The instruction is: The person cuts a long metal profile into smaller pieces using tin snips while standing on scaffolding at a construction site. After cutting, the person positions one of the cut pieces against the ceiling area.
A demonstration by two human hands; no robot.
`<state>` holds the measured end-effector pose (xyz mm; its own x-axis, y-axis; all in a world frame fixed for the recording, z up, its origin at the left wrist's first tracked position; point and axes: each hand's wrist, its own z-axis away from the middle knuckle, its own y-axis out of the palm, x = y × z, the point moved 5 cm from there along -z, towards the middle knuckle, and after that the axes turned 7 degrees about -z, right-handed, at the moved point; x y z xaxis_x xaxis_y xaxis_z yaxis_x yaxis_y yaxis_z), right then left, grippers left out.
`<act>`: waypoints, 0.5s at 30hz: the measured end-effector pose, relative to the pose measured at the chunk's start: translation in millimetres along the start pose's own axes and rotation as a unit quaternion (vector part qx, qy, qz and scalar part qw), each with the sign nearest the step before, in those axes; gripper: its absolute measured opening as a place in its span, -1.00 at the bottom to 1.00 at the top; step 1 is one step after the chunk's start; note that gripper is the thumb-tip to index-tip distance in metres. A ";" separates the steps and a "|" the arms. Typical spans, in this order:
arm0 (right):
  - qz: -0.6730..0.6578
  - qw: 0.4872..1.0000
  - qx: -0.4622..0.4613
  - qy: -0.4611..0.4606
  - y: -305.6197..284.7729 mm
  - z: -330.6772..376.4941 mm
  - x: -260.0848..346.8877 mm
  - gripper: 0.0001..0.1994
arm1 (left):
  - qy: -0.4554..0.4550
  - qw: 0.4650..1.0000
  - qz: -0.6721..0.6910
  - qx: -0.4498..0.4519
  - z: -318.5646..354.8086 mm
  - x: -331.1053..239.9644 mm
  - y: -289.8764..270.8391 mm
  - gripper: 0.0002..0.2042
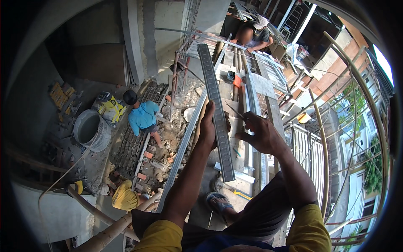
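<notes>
My left hand (208, 128) is wrapped round a long grey metal channel (215, 98) with a row of raised slots, held up and slightly tilted in front of me. To its right, my right hand (262, 133) pinches a thin, dark, pointed tool (236, 110) whose kind I cannot make out. Its tip points toward the channel, seemingly apart from it. Below my hands, more metal channels (254, 103) lie lengthwise on the planks. Beside them sit an orange item (237, 81) and a small dark device (231, 75).
Beyond the planks a person in a cap (260, 31) leans over metal lengths. Down left, a person in blue (143, 115) and one in yellow (125, 195) work amid rubble and rebar mesh (138, 113). A large round tub (92, 130) stands farther left. Bamboo poles (321, 155) rise at right.
</notes>
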<state>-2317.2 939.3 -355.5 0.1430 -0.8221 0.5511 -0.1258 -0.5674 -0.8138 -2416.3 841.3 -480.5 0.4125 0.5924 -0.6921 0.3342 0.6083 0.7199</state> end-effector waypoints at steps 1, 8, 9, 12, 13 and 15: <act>0.002 1.000 0.002 0.004 0.1 -0.1 -1.1 -0.51 | 0.001 1.000 0.002 -0.005 0.3 -0.7 0.0 -0.49; -0.008 1.000 -0.019 -0.015 -0.4 -0.5 -2.1 -0.52 | -0.004 1.000 0.028 0.004 -0.5 -4.0 -3.0 -0.49; -0.003 1.000 -0.012 -0.008 -0.9 -0.5 -2.0 -0.53 | -0.008 0.999 0.035 0.005 -0.2 -4.9 -2.7 -0.50; 0.004 1.000 0.004 0.005 -0.4 -2.1 0.8 -0.54 | 0.013 0.998 0.056 -0.001 -2.7 -7.2 -7.3 -0.54; 0.008 1.000 0.005 0.009 -1.2 -1.8 1.1 -0.54 | 0.023 0.998 0.064 -0.004 -4.2 -7.6 -7.0 -0.55; 0.011 1.000 0.004 0.014 -2.5 -2.1 1.6 -0.54 | 0.047 0.998 0.022 -0.028 -6.0 -8.9 -8.2 -0.62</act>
<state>-2318.7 939.3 -352.1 0.1135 -0.8353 0.5380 -0.1210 -0.5491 -0.8270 -2427.7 834.1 -480.5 0.3428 0.6651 -0.6634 0.2678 0.6077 0.7477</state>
